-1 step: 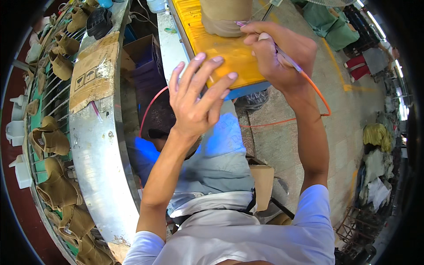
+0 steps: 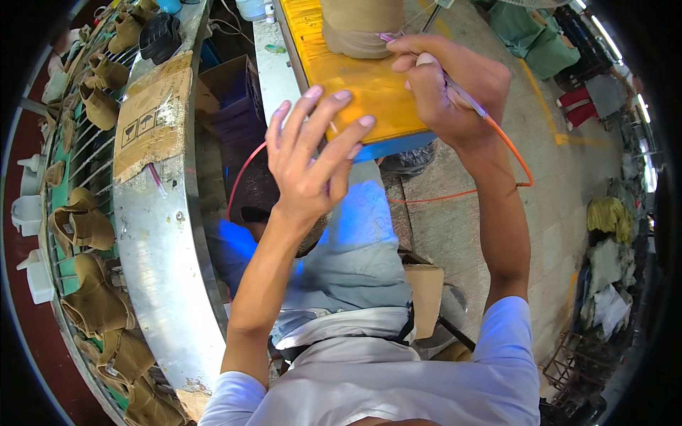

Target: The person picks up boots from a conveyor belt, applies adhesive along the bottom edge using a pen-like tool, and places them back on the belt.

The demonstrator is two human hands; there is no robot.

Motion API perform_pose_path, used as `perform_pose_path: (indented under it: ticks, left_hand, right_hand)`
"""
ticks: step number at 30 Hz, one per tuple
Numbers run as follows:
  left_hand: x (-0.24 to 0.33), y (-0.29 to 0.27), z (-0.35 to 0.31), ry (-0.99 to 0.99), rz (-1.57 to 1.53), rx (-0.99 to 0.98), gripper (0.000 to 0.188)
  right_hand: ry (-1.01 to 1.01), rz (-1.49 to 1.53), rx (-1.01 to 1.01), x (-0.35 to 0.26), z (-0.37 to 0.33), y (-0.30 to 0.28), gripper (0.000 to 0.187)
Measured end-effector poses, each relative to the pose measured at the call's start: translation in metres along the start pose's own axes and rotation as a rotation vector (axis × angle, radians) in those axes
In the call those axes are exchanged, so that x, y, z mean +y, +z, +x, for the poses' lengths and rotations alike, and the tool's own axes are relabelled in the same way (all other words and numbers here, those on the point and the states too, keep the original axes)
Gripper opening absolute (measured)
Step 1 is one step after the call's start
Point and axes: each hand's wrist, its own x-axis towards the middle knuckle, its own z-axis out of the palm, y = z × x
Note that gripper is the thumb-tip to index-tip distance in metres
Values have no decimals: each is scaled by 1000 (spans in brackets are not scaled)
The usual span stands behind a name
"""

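My right hand (image 2: 455, 89) is closed in a writing grip round a slim pen-like tool (image 2: 465, 98) that leads into an orange hose (image 2: 508, 145). The tool's purplish tip is at the lower right edge of a tan, rounded shoe-like piece (image 2: 359, 28); whether it touches cannot be made out. That piece stands on a yellow-covered block (image 2: 387, 106) with a blue side, and the top edge of the view cuts it off. My left hand (image 2: 309, 160) hovers with fingers spread by the block's near left corner, holding nothing.
A metal bench (image 2: 160, 241) runs along my left, with a cardboard sheet (image 2: 153, 117) and a black shoe-like object (image 2: 159, 35) on it. Beyond it stands a rack with several tan boots (image 2: 92, 295) and white plastic bottles (image 2: 37, 275). A cardboard box (image 2: 423, 298) sits low behind my lap.
My left hand has shifted slightly left, away from the yellow block. My right hand and the tool stay almost where they were at the tan piece.
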Motion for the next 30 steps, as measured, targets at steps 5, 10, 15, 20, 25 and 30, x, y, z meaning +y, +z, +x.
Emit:
perform_pose_path:
  ticks: [5,10,15,20,25,30]
  left_hand:
    - [-31,-16,-8,24,50,64,28]
    - [-76,-23,-8,52,-19,141,26]
    - [-124,-32,0,-97,-127,137,29]
    - [-128,-49,23,-410,-168,-44,42]
    - [-111,-44,27,-546,-78,-56,58]
    - [-117,-35,32,-533,28,0,51]
  right_hand:
    - [63,94,1,-18,-3,6,28]
    - [-55,66,80,-12,-10,26,26]
    - [-118,-36,118,-13,-8,52,27]
    - [-170,-173,102,10,-8,63,32]
    - [-205,-235,107,23,-1,56,31]
    - [-191,-257,114,23,-3,46,29]
